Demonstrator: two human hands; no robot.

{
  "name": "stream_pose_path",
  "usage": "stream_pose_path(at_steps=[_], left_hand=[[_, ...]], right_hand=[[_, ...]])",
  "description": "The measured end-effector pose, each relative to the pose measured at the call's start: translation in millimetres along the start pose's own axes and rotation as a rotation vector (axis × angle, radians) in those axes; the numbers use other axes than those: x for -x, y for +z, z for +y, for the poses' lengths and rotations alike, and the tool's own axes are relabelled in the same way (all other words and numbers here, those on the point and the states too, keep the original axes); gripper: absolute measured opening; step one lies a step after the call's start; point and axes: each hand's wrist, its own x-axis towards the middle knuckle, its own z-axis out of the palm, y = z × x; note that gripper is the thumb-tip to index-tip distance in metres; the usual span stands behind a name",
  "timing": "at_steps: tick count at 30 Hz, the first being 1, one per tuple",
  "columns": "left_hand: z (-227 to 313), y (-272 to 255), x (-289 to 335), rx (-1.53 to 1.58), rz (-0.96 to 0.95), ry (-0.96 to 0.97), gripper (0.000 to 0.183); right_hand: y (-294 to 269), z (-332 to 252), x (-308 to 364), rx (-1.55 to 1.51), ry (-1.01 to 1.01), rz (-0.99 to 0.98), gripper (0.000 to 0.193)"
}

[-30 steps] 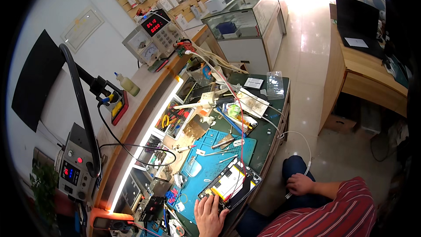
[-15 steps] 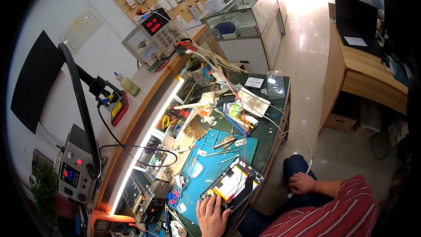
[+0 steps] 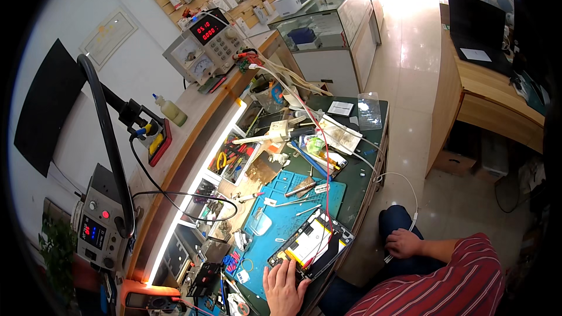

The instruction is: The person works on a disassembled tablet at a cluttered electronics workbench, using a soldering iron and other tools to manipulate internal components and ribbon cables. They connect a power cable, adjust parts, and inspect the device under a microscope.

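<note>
An opened tablet (image 3: 309, 241), its white battery exposed and black frame around it, lies at the near edge of the blue repair mat (image 3: 263, 251). My left hand (image 3: 284, 288) rests on its lower left edge, fingers stretched out. A thin red lead (image 3: 329, 210) runs down to the tablet beside my left thumb; where it ends is too small to tell. Over my knee, my right hand (image 3: 404, 244) is closed around a white cable (image 3: 415, 217), whose plug end pokes out below the fingers.
Tweezers, pliers (image 3: 221, 161), a brush and loose parts crowd the bench. A power supply (image 3: 206, 47) with red digits stands on the shelf near a liquid bottle (image 3: 170, 111). At left are a soldering station (image 3: 96, 228) and an orange multimeter (image 3: 149, 298). A wooden desk (image 3: 486, 105) stands right.
The lower red readout on the power supply has changed to a smaller value. Both hands, the tablet and the white cable stay practically where they were.
</note>
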Motion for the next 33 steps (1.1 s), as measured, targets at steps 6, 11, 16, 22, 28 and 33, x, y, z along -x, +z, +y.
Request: stream_pose_path(at_steps=[6, 11, 16, 22, 28, 33], left_hand=[[3.8, -0.7, -3.1, -0.004, 0.004, 0.000, 0.068], [4.0, 0.7, -3.4, 0.014, 0.011, -0.020, 0.071], [4.5, 1.6, -4.7, 0.040, 0.029, -0.031, 0.071], [3.6, 1.2, -3.3, 0.019, 0.020, -0.014, 0.067], [2.9, 2.2, -2.1, -0.008, 0.024, 0.000, 0.063], [3.1, 3.5, -2.4, -0.028, 0.027, 0.001, 0.064]], right_hand=[[4.5, 3.2, 1.0, -0.011, -0.010, 0.009, 0.012], [3.9, 3.5, 0.8, -0.003, -0.014, 0.003, 0.013], [3.4, 3.0, 1.3, -0.003, -0.007, 0.004, 0.013], [4.3, 2.8, 1.3, 0.012, -0.002, -0.011, 0.013], [4.1, 2.3, 1.1, 0.011, 0.003, -0.014, 0.013], [4.7, 2.9, 1.3, 0.004, 0.001, -0.015, 0.013]])
